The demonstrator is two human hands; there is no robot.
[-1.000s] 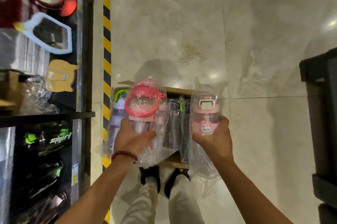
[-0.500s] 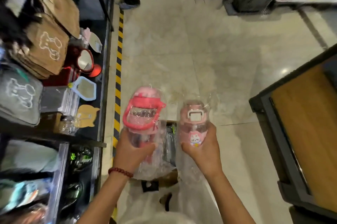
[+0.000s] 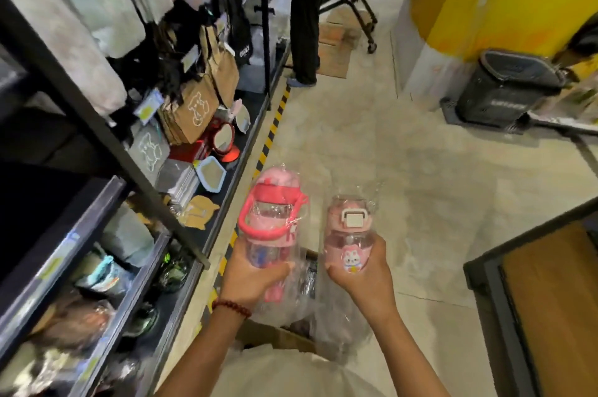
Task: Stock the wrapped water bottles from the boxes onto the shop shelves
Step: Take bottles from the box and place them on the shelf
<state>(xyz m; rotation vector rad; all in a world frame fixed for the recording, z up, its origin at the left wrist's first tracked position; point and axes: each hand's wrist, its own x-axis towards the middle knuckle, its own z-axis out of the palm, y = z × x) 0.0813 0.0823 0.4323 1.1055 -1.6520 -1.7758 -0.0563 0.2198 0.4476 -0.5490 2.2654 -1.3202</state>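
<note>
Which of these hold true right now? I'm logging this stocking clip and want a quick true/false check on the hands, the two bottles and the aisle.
1. The left hand grips the wrapped bottle with the red carry handle. True.
2. The right hand is empty. False: it grips the wrapped pink bottle with a rabbit sticker.
3. Both bottles are already standing on a shelf. False: both are held up over the floor, above the cardboard box.
4. The shelves lie to the person's left. True.
5. A beaded bracelet is on the right wrist. False: it is on the left wrist.
6. Another person stands farther down the aisle. True.
</note>
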